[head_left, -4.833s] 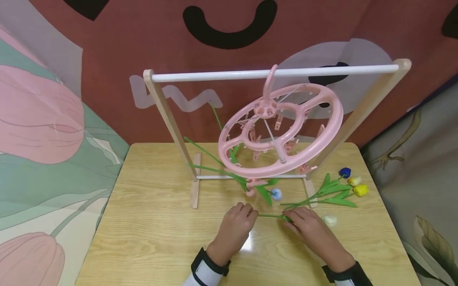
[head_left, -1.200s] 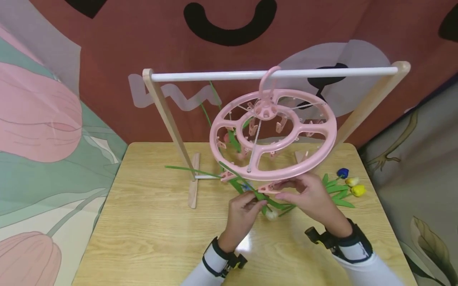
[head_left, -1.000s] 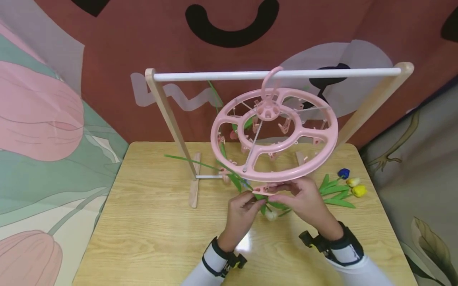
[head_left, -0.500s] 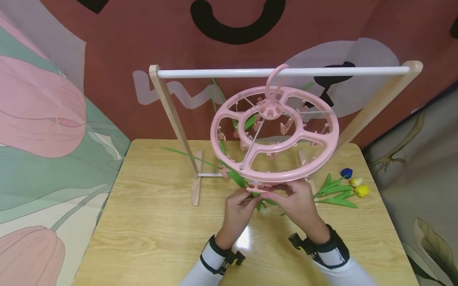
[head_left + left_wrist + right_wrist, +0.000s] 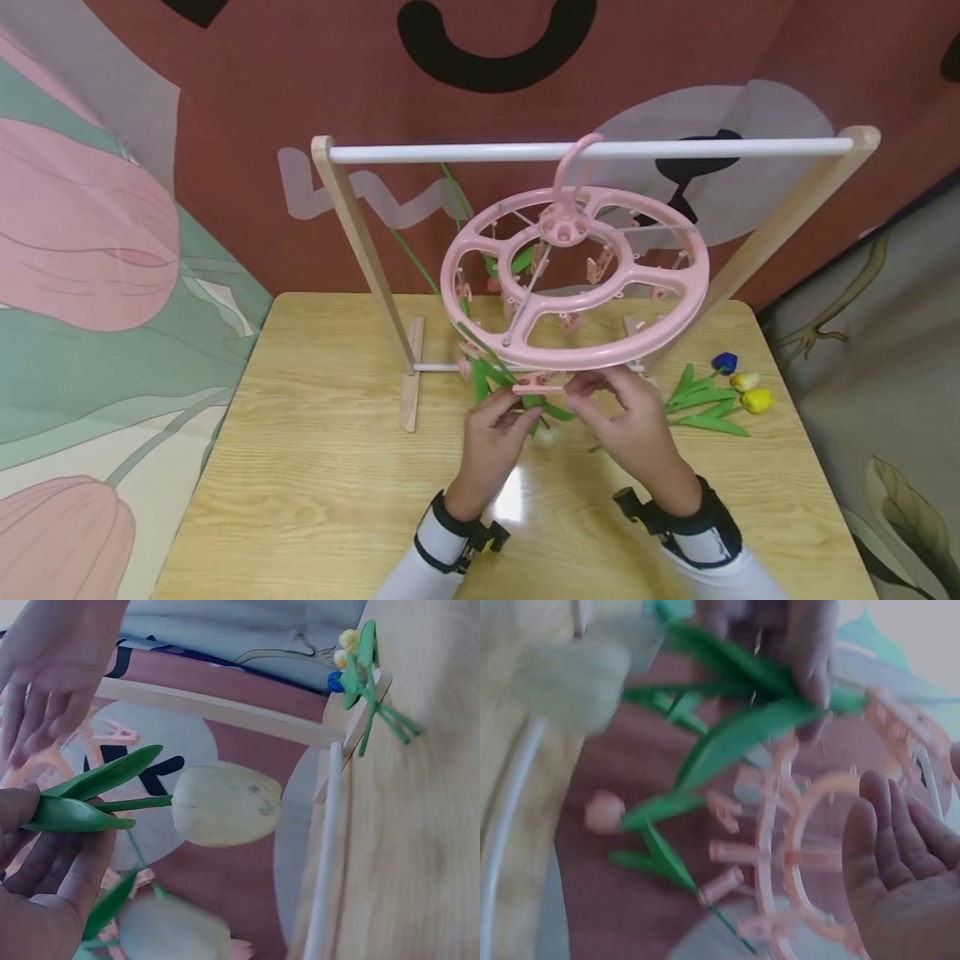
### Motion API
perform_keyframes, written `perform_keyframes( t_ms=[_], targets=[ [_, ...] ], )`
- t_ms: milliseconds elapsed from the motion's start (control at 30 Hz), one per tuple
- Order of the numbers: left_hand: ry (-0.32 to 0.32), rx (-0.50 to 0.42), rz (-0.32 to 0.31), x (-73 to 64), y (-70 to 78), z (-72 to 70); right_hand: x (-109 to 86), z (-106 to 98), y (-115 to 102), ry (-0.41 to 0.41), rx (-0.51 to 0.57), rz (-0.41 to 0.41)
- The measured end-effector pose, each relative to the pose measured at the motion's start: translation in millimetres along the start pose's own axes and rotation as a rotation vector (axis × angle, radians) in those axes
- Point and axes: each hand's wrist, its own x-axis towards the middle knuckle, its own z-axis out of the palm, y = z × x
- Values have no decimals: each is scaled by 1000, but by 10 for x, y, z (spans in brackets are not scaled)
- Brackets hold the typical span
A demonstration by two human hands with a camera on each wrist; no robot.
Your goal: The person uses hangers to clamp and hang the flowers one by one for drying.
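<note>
My left hand [image 5: 491,446] pinches an artificial white tulip [image 5: 225,806] where its green leaves meet the stem. A pink clothespin [image 5: 537,389] sits across that stem, hanging below the rim of the round pink drying hanger [image 5: 600,358]. Beside the clothespin, my right hand [image 5: 637,433] has loosely bent fingers that appear apart from it; the right wrist view shows this palm [image 5: 907,892] holding nothing. Other tulips hang upside down from the hanger, among them a pink one [image 5: 604,812]. A pale, blurred bloom [image 5: 176,926] shows low in the left wrist view.
The hanger's hook hangs on the white bar [image 5: 450,153] of a wooden-sided rack [image 5: 367,250]. Blue [image 5: 724,362], cream and yellow [image 5: 757,400] tulips lie on the wooden table [image 5: 315,483] by the rack's right foot. A patterned cloth stands behind.
Several seconds ago both hands were low at the table with the white tulip. It was then raised to the clothespin, which my right hand gripped and has now released. The hanger has turned.
</note>
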Motion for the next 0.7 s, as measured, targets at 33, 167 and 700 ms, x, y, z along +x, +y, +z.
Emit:
perform_keyframes(
  t_ms=[33, 167, 700],
  targets=[
    [-1, 0, 10, 7, 8, -12, 5, -29, 6, 63, -56, -76],
    [1, 38, 50, 31, 34, -69, 113, -179, 20, 464, -281, -346],
    [48, 86, 92, 79, -1, -224, 438, -794, 59, 225, -503, -305]
  ],
)
